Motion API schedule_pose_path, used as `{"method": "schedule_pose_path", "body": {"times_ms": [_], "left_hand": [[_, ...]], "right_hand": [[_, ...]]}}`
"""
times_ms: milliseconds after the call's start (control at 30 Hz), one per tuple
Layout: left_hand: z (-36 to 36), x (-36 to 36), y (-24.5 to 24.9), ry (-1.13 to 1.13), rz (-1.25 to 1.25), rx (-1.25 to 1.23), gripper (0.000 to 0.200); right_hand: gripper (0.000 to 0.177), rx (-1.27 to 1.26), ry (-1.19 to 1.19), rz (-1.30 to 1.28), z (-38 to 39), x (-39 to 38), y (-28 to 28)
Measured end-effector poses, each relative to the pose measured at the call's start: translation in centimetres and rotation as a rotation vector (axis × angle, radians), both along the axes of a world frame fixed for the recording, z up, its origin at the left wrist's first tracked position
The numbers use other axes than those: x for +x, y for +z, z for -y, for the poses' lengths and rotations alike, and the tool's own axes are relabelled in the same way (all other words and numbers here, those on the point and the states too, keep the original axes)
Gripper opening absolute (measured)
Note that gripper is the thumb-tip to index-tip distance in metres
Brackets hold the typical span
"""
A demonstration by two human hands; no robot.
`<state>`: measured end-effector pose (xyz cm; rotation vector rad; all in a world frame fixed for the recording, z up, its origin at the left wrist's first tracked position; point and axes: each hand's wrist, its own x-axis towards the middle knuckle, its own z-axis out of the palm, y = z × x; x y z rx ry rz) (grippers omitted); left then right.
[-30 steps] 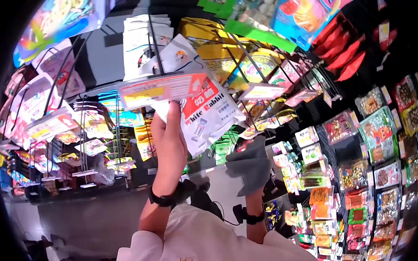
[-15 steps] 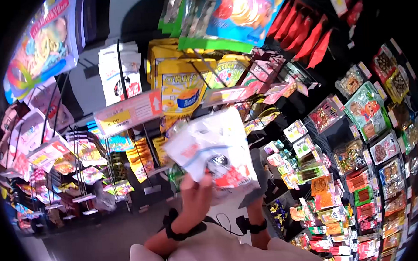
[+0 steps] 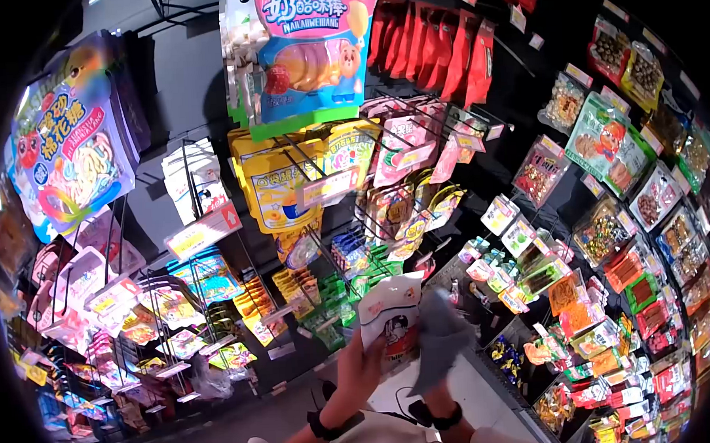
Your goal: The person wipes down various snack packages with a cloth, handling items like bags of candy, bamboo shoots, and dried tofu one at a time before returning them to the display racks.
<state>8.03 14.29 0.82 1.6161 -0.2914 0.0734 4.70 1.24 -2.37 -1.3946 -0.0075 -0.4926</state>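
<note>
My left hand (image 3: 360, 373) is wrapped round the lower left side of a white snack packet (image 3: 391, 311) with a black-and-white cartoon figure and some red print. The packet stands roughly upright in front of my chest. Just right of it, my right hand (image 3: 437, 395) grips a grey cloth (image 3: 444, 340), which covers most of the fingers and is blurred. The cloth's edge overlaps the packet's right side in this view. Both wrists wear black bands.
Hook racks of snack bags fill the wall ahead, with yellow bags (image 3: 278, 177), a blue bag (image 3: 312, 65) and similar white packets (image 3: 195, 181). A price tag (image 3: 205, 230) juts out on a hook. Stocked shelves (image 3: 611, 289) run along the right.
The white packet has come down from near the racks and turned more upright. The grey cloth, mostly hidden behind it before, now shows beside it. The view has shifted.
</note>
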Motion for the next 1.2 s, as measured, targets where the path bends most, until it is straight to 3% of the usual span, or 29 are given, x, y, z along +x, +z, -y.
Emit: {"method": "schedule_pose_path", "body": {"times_ms": [33,100,133,167,233,267,300,367,433,500,533,567,633,700,767,800,867,900,1000,1033,1100,1133,1167,1200], "left_hand": [[0.0,-0.6,0.1,0.003,-0.041,-0.027,0.025],[-0.1,-1.2,0.2,0.068,-0.003,0.003,0.023],[-0.5,-1.7,0.3,0.126,0.031,0.038,0.022],[-1.0,-2.2,0.4,0.141,0.028,0.045,0.022],[-2.4,-3.2,0.6,0.149,0.003,0.075,0.021],[-2.9,-3.7,0.8,0.182,0.072,0.109,0.021],[-3.6,-4.2,1.3,0.178,0.069,0.125,0.021],[-5.1,-4.7,2.8,0.227,0.161,0.029,0.02],[-6.3,-4.1,2.7,0.218,0.208,-0.007,0.021],[-8.0,-3.1,2.1,0.244,0.194,0.086,0.021],[-9.1,-3.0,1.9,0.213,0.101,0.114,0.024],[-10.1,-3.0,1.9,0.196,0.109,0.132,0.024],[-12.2,-3.2,2.2,0.149,0.091,0.161,0.025],[-14.8,-3.7,2.6,0.102,0.061,0.144,0.025],[-17.5,-3.3,1.5,0.136,0.259,0.079,0.025],[-18.9,-3.2,2.0,0.124,0.212,0.022,0.022],[-21.5,-2.3,1.5,0.07,0.091,-0.096,0.024],[-22.5,-1.6,1.5,0.015,-0.028,-0.217,0.026],[-23.6,-0.5,1.3,0.001,-0.178,-0.139,0.024],[-23.5,-0.1,0.8,0.007,-0.219,-0.078,0.025],[-23.0,0.4,-0.4,-0.028,-0.203,-0.092,0.024],[-22.4,0.5,-0.2,0.005,-0.005,-0.005,0.023],[-21.7,0.3,-0.1,0.044,0.187,0.073,0.023],[-21.4,0.4,-0.3,-0.019,0.01,-0.043,0.023]], "right_hand": [[0.046,0.081,0.177,0.046,-0.2,-0.7,-3.0],[0.049,-0.557,0.071,-0.081,-2.2,-1.8,-0.6],[0.052,0.177,0.164,-0.169,-4.3,-1.7,-0.6],[0.052,0.183,0.179,-0.174,-4.5,-1.8,0.3],[0.051,-0.494,0.153,-0.037,-4.9,-1.9,2.2],[0.049,-0.149,0.21,-0.135,-4.8,-0.1,-1.9],[0.045,0.175,0.302,-0.19,-5.0,-0.4,-0.6],[0.044,-0.136,0.292,0.047,-4.9,2.0,-0.7],[0.046,-0.035,0.34,0.003,-6.7,0.1,-0.6],[0.048,-0.734,0.085,0.039,-9.9,0.3,0.4],[0.05,-1.036,-0.029,0.178,-10.3,0.3,1.3],[0.05,-1.018,-0.047,0.174,-11.0,0.0,1.9],[0.051,-0.738,0.164,0.126,-12.3,0.0,2.4],[0.051,-0.715,0.165,0.079,-13.5,1.2,1.3],[0.052,-0.486,0.056,0.119,-15.9,2.5,1.3],[0.052,-0.486,0.053,0.133,-17.2,3.0,2.8],[0.053,0.202,0.322,-0.188,-19.8,2.6,5.5],[0.053,0.203,0.324,-0.186,-20.2,1.9,6.2],[0.056,-0.8,-0.18,0.21,-19.9,-1.3,7.1],[0.056,-0.795,-0.185,0.207,-20.0,-1.4,6.8],[0.058,-0.911,-0.138,-0.088,-20.0,-1.2,6.3],[0.056,-0.5,-0.338,-0.217,-21.3,0.0,6.4],[0.052,-0.208,-0.305,-0.564,-22.9,-0.6,11.6],[0.052,-0.667,-0.304,-0.22,-21.8,-1.0,8.1]]}}
